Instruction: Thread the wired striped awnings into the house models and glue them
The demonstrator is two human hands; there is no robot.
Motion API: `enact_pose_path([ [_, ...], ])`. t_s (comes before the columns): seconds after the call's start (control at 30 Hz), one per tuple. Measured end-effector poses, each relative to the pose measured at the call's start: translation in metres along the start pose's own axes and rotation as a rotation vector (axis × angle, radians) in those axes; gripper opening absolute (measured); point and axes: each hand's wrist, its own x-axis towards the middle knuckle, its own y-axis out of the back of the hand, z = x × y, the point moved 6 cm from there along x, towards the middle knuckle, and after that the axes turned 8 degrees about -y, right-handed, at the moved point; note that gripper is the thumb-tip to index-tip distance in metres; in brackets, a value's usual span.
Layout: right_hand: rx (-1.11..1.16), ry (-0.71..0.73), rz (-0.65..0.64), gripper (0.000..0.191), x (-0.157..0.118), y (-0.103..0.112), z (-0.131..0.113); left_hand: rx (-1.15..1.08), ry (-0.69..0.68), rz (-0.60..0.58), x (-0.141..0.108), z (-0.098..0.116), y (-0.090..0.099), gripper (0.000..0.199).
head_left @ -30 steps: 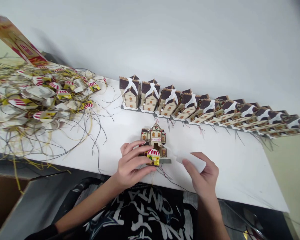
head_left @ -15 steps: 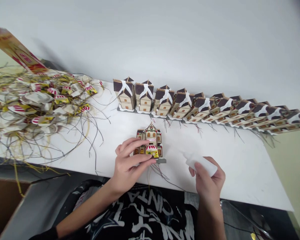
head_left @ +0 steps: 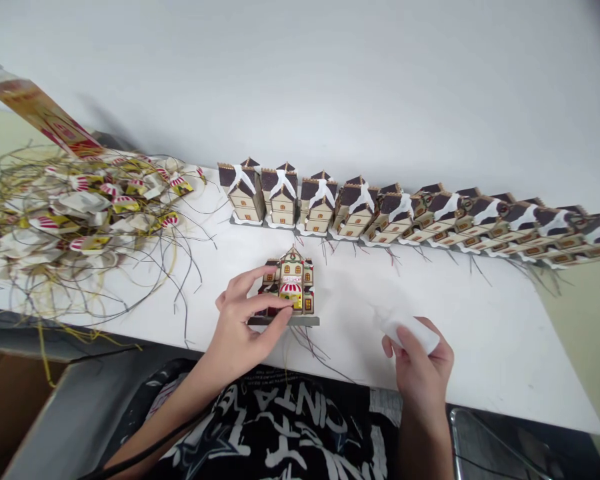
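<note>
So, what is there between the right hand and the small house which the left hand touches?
First the white bottle, held in the right hand, then bare table up to the house. The head view shows this.

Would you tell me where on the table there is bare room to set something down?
The widest bare patch of white table lies between the right hand, the row of houses and the table's right end. A smaller one separates the gift-shop house from the white bottle. Tangled wired pieces crowd the left.
</note>
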Motion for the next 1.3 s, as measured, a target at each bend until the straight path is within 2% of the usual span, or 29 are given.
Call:
enact_pose_path([
  [0.17, 0.034, -0.006, 0.032, 0.019, 0.006, 0.009, 0.005, 0.068, -0.038, 0.035, 0.005, 0.004, 0.006, 0.018],
  [0.23, 0.058, -0.009, 0.052, 0.019, 0.009, 0.012, 0.009, 0.083, -0.02, -0.014, 0.009, -0.001, 0.005, 0.026],
  [0.37, 0.085, -0.008, 0.075, 0.018, 0.013, 0.014, 0.015, 0.04, -0.02, -0.133, 0.014, -0.008, 0.002, 0.023],
  [0.6, 0.066, -0.008, 0.079, 0.018, 0.012, 0.015, 0.016, 0.244, -0.064, -0.284, 0.015, -0.004, 0.004, 0.03],
  [0.73, 0.063, -0.014, 0.068, 0.017, 0.011, 0.016, 0.017, 0.277, -0.048, -0.275, 0.017, -0.004, 0.004, 0.029],
  [0.97, 0.048, -0.036, 0.074, 0.019, 0.011, 0.019, 0.02, 0.161, -0.069, -0.178, 0.023, -0.004, 0.001, 0.02],
  [1.13, -0.003, -0.041, 0.064, 0.019, 0.011, 0.02, 0.022, 0.114, -0.066, -0.221, 0.027, -0.019, -0.001, 0.022],
  [1.3, 0.039, -0.027, 0.062, 0.022, 0.013, 0.021, 0.025, 0.27, -0.098, -0.291, 0.032, -0.024, -0.002, 0.03],
])
